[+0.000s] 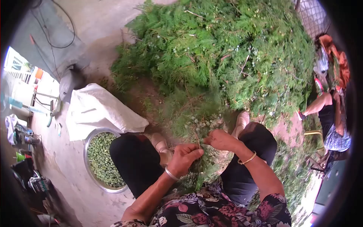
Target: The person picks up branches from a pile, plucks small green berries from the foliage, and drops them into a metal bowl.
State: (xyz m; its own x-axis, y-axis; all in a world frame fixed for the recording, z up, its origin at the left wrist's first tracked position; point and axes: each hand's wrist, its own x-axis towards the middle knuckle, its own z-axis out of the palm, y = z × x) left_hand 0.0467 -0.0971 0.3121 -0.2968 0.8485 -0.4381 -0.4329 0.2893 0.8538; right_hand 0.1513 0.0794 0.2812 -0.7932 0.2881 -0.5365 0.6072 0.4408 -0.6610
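My left hand (184, 159) is closed around the stem of a leafy evergreen branch (198, 125) held between my knees. Close beside it, my right hand (222, 140) has its fingers pinched together at the same branch; whether a berry or a twig is between them is hidden. The branch's feathery green sprays reach away from me, with small pale berries among them. To the left of my knee stands a round metal basin (87, 166) holding many small green berries (104, 159).
A large heap of cut evergreen branches (227, 49) lies ahead. A white sack (98, 109) rests on the concrete floor behind the basin. At the right sits another person (332, 113). More sprigs (280, 181) litter the floor at my right.
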